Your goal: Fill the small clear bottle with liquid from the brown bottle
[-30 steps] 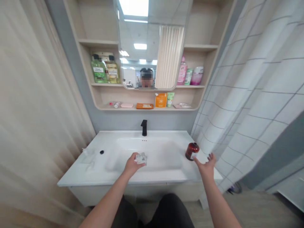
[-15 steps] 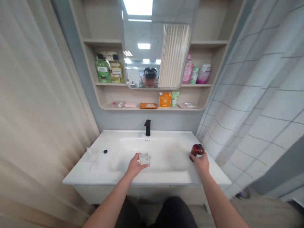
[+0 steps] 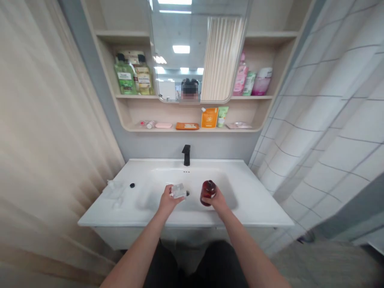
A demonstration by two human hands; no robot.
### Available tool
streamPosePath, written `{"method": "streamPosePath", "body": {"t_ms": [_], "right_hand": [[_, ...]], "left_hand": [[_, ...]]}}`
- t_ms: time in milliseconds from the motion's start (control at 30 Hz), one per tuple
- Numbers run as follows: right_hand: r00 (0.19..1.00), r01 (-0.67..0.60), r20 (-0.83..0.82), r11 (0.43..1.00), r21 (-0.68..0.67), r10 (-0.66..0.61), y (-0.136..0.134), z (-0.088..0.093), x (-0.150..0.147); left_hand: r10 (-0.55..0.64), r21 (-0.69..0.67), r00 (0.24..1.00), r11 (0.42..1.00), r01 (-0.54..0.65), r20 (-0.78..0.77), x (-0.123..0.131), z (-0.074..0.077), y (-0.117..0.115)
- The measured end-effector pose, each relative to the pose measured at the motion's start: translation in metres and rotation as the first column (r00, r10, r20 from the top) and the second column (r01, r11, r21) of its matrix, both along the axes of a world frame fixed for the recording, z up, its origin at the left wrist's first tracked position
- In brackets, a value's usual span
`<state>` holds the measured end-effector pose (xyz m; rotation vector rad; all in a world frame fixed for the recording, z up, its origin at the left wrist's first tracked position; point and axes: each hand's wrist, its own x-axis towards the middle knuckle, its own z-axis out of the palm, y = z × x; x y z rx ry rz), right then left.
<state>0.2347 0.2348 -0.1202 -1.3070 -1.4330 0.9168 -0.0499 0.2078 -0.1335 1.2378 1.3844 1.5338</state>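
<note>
Over the white sink basin (image 3: 156, 192), my left hand (image 3: 167, 199) is closed around a small clear container (image 3: 179, 191), which looks like a square glass or plastic bottle. My right hand (image 3: 217, 199) grips a dark reddish-brown bottle (image 3: 208, 192) by its side, also above the basin, a short gap to the right of the clear container. The brown bottle's neck shows no pump or cap that I can make out. A small round black cap (image 3: 132, 185) lies on the counter left of the basin. Near it sits a clear plastic item (image 3: 114, 190), too faint to name.
Behind the basin stands a black faucet (image 3: 186, 155). Above it, a shelf unit (image 3: 192, 130) carries an orange pouch (image 3: 209, 117), a green tube (image 3: 222, 116), a pink soap-like bar (image 3: 163, 125) and several bottles beside the mirror (image 3: 180, 60). Curtains hang at both sides.
My right hand has lifted the brown bottle from the counter's right side and brought it left over the basin. My left hand with the clear container has shifted only slightly.
</note>
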Motion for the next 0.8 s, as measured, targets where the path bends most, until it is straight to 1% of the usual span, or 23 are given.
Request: {"method": "streamPosePath", "body": {"t_ms": [100, 167, 267, 333, 400, 533, 633, 800], "right_hand": [[0.994, -0.11, -0.015, 0.993, -0.03, 0.11, 0.001, -0.002, -0.021], [0.99, -0.132, 0.032, 0.99, -0.052, 0.134, 0.004, -0.006, -0.027], [0.978, -0.153, 0.134, 0.986, -0.061, 0.16, 0.007, -0.011, -0.026], [0.971, -0.167, 0.162, 0.984, -0.057, 0.174, 0.008, -0.014, -0.024], [0.97, -0.174, 0.161, 0.984, -0.047, 0.18, 0.007, -0.016, -0.022], [0.959, -0.228, 0.165, 0.973, -0.033, 0.231, 0.005, -0.015, -0.022], [0.957, -0.242, 0.157, 0.97, -0.031, 0.244, 0.004, -0.013, -0.022], [0.952, -0.243, 0.177, 0.968, -0.056, 0.249, 0.001, -0.009, -0.024]], "left_hand": [[-0.002, 0.023, 1.0, 1.0, 0.003, -0.019, -0.001, 0.002, -0.003], [-0.013, 0.021, 1.0, 1.0, 0.014, -0.028, -0.001, 0.003, -0.004], [-0.055, 0.016, 0.998, 0.998, 0.055, -0.017, 0.001, 0.005, -0.005], [-0.068, 0.025, 0.998, 0.997, 0.068, -0.008, 0.003, 0.006, -0.005], [-0.063, 0.029, 0.998, 0.998, 0.064, -0.019, 0.004, 0.006, -0.005], [-0.069, 0.008, 0.996, 0.998, 0.07, -0.047, 0.004, 0.003, -0.003], [-0.033, 0.013, 0.999, 0.999, 0.034, -0.038, 0.003, 0.002, -0.003], [-0.051, -0.014, 0.997, 0.999, 0.05, -0.063, 0.001, 0.006, -0.004]]}}
